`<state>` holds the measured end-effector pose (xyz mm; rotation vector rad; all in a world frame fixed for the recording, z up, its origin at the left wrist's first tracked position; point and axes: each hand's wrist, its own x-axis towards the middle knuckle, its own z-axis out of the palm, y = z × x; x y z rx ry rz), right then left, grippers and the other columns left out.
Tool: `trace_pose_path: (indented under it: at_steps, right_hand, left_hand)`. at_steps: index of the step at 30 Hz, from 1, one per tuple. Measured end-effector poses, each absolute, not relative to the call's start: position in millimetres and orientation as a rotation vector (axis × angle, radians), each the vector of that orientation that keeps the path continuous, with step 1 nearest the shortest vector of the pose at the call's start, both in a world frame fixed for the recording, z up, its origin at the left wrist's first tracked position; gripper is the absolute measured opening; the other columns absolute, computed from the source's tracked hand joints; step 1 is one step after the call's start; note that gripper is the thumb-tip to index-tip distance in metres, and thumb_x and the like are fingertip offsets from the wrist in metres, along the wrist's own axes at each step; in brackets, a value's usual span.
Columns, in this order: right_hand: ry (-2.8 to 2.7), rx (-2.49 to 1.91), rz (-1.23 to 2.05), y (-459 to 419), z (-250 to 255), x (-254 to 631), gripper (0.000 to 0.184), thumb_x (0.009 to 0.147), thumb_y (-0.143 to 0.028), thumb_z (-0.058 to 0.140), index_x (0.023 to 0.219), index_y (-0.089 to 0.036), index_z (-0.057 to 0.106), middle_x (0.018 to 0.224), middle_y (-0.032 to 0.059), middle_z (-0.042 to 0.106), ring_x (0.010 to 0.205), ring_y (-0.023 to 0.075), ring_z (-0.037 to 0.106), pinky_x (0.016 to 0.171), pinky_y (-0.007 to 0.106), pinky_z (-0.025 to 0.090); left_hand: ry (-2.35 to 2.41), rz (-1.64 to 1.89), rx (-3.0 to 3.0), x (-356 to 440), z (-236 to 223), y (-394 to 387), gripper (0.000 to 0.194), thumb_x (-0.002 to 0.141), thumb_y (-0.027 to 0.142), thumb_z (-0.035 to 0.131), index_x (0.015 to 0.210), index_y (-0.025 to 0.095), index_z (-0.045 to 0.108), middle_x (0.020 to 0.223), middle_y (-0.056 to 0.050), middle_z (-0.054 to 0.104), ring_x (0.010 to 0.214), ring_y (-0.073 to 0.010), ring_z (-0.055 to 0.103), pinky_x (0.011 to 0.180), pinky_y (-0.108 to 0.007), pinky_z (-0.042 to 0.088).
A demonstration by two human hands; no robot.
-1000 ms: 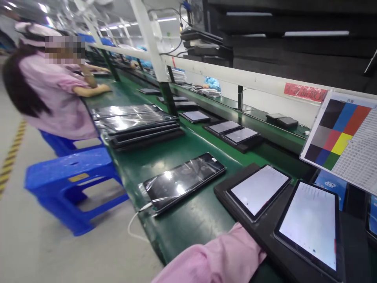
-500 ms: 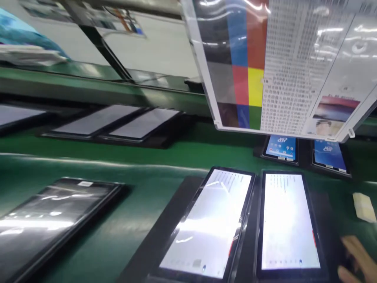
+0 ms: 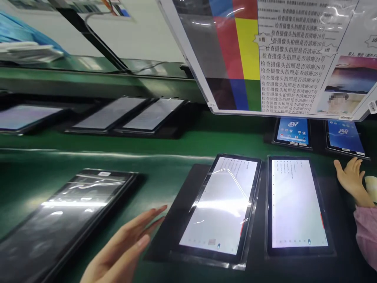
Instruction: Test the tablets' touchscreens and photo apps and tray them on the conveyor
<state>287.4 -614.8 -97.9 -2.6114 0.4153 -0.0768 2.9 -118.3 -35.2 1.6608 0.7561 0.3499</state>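
My left hand [image 3: 126, 247] hovers open, fingers stretched flat, over the green belt [image 3: 165, 165] just left of a black pad [image 3: 182, 204]. On the pad lie two lit tablets with white screens: the left tablet [image 3: 220, 204] in clear film and the right tablet [image 3: 296, 204]. My right hand [image 3: 352, 179] is open at the pad's far right edge, fingers spread, with a pale object [image 3: 371, 184] right beside it. It holds nothing that I can see. A dark tablet [image 3: 67, 212] wrapped in plastic lies left of my left hand.
A test chart [image 3: 277, 55] with colour blocks and printed text hangs above the belt. Two tablets with blue screens [image 3: 293, 131] [image 3: 344, 137] sit behind the pad. More tablets [image 3: 129, 116] lie on the far lane at left. Stacked papers [image 3: 26, 53] rest on the back shelf.
The view has swung from the left of the line onto the two lit tablets. My left hand has come into view at the bottom, and my right hand has moved up along the pad's right edge.
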Motion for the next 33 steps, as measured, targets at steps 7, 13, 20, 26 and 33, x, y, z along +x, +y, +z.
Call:
trace_pose_path:
  at_steps: [7, 13, 20, 26, 33]
  right_hand:
    - [0.461, -2.624, -0.161, -622, -68, 310, 0.099, 0.099, -0.061, 0.021, 0.16, 0.017, 0.016, 0.168, 0.0399, 0.015, 0.16, 0.0509, 0.01, 0.126, 0.074, 0.007]
    - [-0.69, -2.56, -0.101, -545, -35, 222, 0.045, 0.105, -0.05, 0.039, 0.123, -0.03, 0.076, 0.172, -0.0025, 0.033, 0.164, 0.0333, 0.015, 0.132, 0.061, 0.01]
    - [-1.364, -2.474, -0.076, -498, -21, 177, 0.037, 0.109, -0.038, 0.05, 0.142, -0.037, 0.065, 0.175, -0.0027, 0.022, 0.162, 0.0372, 0.019, 0.13, 0.069, 0.008]
    - [-1.293, -2.425, -0.148, -509, -39, 180, 0.045, 0.106, -0.048, 0.051, 0.15, -0.042, 0.059, 0.173, -0.0029, 0.03, 0.16, 0.0443, 0.023, 0.127, 0.075, 0.007]
    - [-1.285, -2.292, -0.279, -523, -44, 183, 0.041, 0.104, -0.04, 0.048, 0.143, -0.043, 0.062, 0.173, -0.0062, 0.031, 0.16, 0.0412, 0.022, 0.129, 0.066, 0.006]
  left_hand:
    - [0.654, 0.336, 1.588, 56, -39, -114, 0.049, 0.085, 0.051, 0.077, 0.128, 0.031, 0.069, 0.144, -0.001, 0.07, 0.153, -0.0407, 0.045, 0.127, -0.062, 0.04]
    - [0.515, 0.229, 1.675, 102, -45, -130, 0.069, 0.082, 0.041, 0.075, 0.147, 0.023, 0.058, 0.155, -0.011, 0.061, 0.15, -0.0371, 0.049, 0.128, -0.057, 0.037]
    - [0.35, 0.123, 1.778, 97, -51, -123, 0.067, 0.081, 0.03, 0.073, 0.147, 0.029, 0.058, 0.162, -0.006, 0.055, 0.153, -0.0339, 0.045, 0.131, -0.054, 0.032]
    - [0.263, -0.041, 1.801, 82, -49, -119, 0.075, 0.086, 0.028, 0.067, 0.158, 0.031, 0.048, 0.173, -0.002, 0.038, 0.16, -0.0315, 0.035, 0.132, -0.051, 0.03]
    - [0.272, 0.037, 1.833, 85, -47, -126, 0.056, 0.098, 0.036, 0.06, 0.153, 0.029, 0.052, 0.167, -0.004, 0.047, 0.157, -0.0279, 0.039, 0.134, -0.047, 0.028]
